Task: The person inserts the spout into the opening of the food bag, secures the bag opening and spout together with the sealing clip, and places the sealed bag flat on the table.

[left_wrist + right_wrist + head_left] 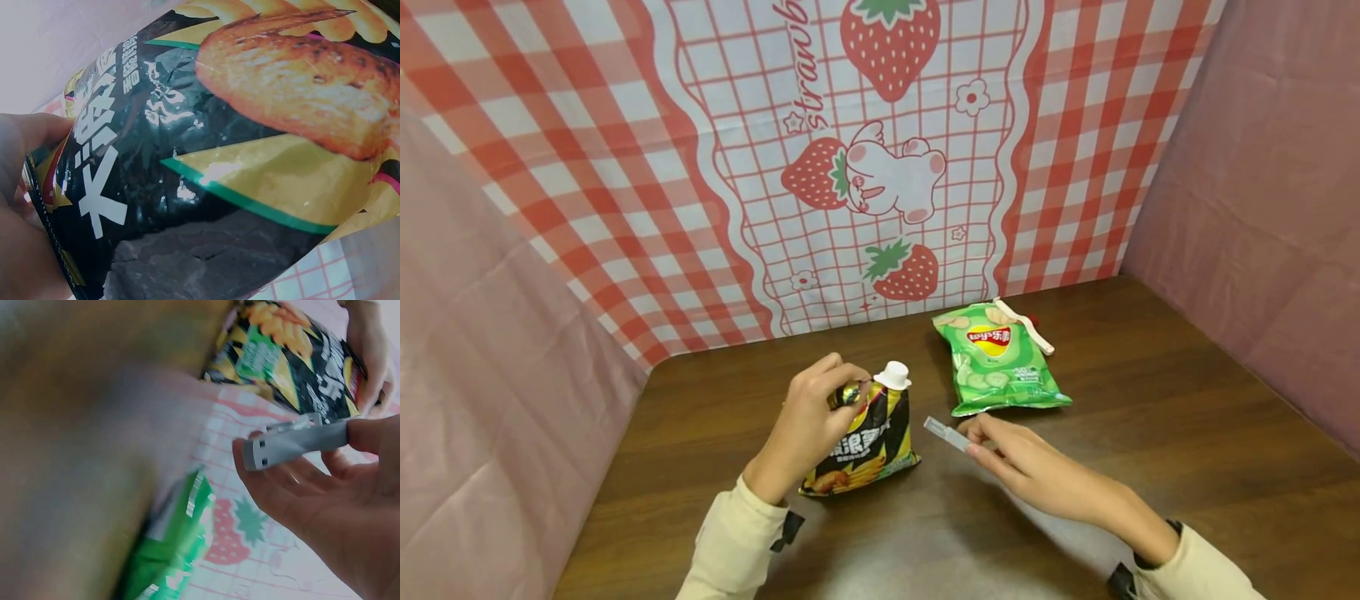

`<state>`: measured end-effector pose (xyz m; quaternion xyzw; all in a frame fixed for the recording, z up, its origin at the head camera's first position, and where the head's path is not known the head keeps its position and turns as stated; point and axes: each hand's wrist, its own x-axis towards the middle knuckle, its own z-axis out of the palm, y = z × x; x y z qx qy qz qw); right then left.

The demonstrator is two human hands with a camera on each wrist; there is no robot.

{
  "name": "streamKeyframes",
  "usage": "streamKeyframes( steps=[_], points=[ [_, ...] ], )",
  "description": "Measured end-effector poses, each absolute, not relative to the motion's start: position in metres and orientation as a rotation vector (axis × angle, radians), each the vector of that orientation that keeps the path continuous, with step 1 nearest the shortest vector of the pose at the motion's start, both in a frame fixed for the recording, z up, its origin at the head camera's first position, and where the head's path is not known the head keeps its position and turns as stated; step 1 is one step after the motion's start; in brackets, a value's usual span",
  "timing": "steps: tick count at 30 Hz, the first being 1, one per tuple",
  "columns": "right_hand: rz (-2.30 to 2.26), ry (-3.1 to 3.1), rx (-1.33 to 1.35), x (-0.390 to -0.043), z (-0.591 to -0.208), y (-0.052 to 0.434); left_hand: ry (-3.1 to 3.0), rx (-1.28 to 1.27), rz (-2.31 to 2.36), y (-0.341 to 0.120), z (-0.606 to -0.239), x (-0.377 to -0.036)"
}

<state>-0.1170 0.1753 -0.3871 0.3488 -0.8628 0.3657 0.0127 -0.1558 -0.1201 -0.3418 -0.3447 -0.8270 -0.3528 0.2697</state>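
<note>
Nearby, green Lay's chip bag (997, 360) with white clip (1025, 325) on wooden table (1150, 400), left hand (805, 429) gripping black chip bag (865, 442), right hand (1022, 462) pinching grey clip (946, 433).

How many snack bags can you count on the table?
2. The black bag stands near the middle, its top gripped by the left hand. The green bag lies flat farther back, beyond the right hand, which holds a grey clip. None seems hidden.

- My right hand (325, 512) pinches a grey clip (294, 444).
- Above the clip, another hand (369, 350) grips a black snack bag (294, 362).
- Below-left of the clip, I see a green bag (169, 550).
</note>
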Motion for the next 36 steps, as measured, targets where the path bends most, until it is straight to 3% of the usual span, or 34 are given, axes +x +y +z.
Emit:
streamKeyframes(
  steps=[10,25,36],
  points=[
    [0.916,-2.561,0.918,-0.136,-0.356,0.151,-2.246,-0.947,-0.97,-0.119,-0.342,-0.152],
    [0.77,-2.434,1.013,-0.14,-0.347,0.124,-2.226,-0.959,-0.96,-0.115,-0.342,-0.152],
    [0.912,-2.203,1.039,-0.145,-0.347,0.116,-2.244,-0.957,-0.966,-0.116,-0.341,-0.151]
  ],
)
